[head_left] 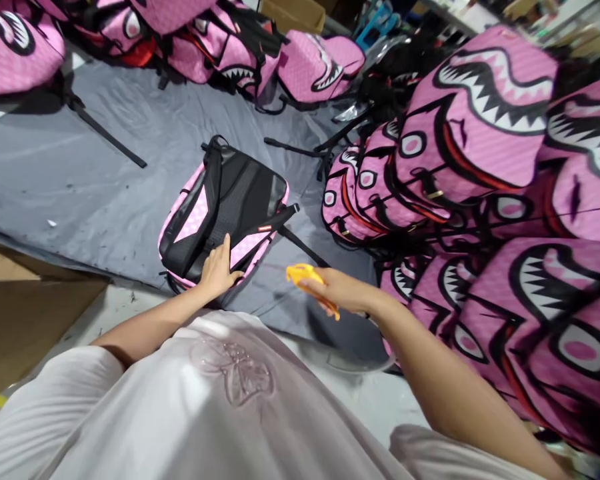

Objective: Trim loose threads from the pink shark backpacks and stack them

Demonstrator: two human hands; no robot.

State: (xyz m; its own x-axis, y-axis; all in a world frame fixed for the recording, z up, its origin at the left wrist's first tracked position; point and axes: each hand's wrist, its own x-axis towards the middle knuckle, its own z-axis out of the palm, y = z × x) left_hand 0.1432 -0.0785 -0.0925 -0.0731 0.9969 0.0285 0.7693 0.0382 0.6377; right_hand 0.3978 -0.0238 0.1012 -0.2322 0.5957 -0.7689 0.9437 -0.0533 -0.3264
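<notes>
A black-and-pink backpack (247, 183) lies on the grey cloth with its black back panel and shoulder straps facing up. My left hand (217, 270) rests on its near end, index finger stretched out and thumb spread to the side. To the right of the backpack, my right hand (341, 289) is closed around a yellow-orange gun-shaped tool (304, 273). The tool is held above the cloth, apart from the backpack, and its exact kind is unclear because my fingers cover part of it.
Pink shark-face backpacks (480, 133) are piled along the right side, and more pink backpacks (245, 60) line the far edge. The grey cloth (105, 180) is wrinkled. A cardboard box (35, 320) stands at left. A pale hose-like curve (370, 368) shows near the front edge.
</notes>
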